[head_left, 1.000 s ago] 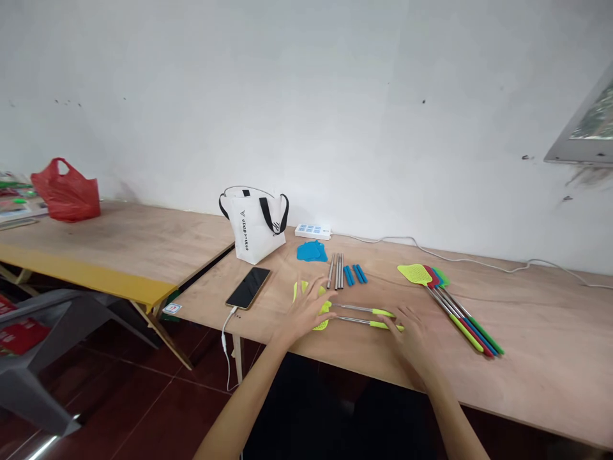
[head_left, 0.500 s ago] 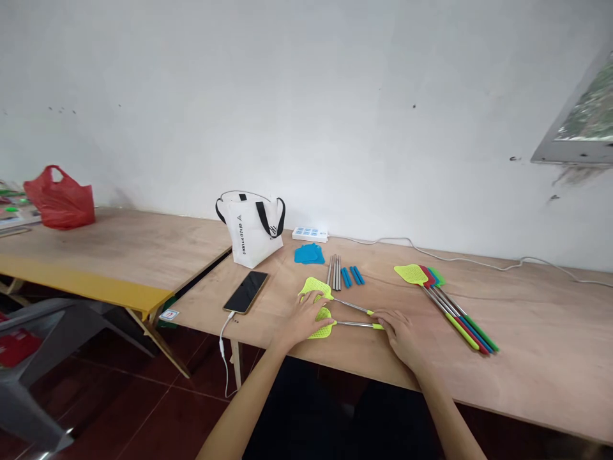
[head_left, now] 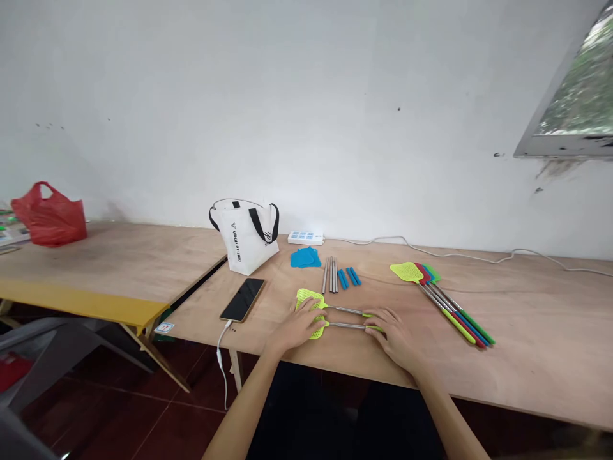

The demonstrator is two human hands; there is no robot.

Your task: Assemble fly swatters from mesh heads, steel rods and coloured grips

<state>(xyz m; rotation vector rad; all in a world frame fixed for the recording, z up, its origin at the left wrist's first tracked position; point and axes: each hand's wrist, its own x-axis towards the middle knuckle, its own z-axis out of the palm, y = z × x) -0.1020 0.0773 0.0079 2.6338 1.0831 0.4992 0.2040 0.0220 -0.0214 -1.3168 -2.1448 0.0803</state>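
Two yellow-green fly swatters lie side by side before me on the table. My left hand (head_left: 297, 327) rests with fingers spread over their mesh heads (head_left: 310, 296), partly covering them. Over the handle ends (head_left: 376, 328) is my right hand (head_left: 393, 333), its thumb and fingers around the yellow-green grips. Thin metal shafts (head_left: 348, 326) run nearly parallel between the two hands. Just beyond are several loose metal rods (head_left: 333, 275), several short blue handle grips (head_left: 353, 276) and a small pile of blue swatter heads (head_left: 305, 257).
Several complete swatters (head_left: 454, 313) lie fanned at the right. A charging phone (head_left: 243, 299), a white bag (head_left: 249, 239) and a power strip (head_left: 305, 238) are at the left and back. A red plastic bag (head_left: 52, 216) sits on another table (head_left: 119, 262).
The two swatters now lie closer together and more parallel. My right hand has shifted left over the handles, while the left stays on the heads. The camera view has moved slightly.
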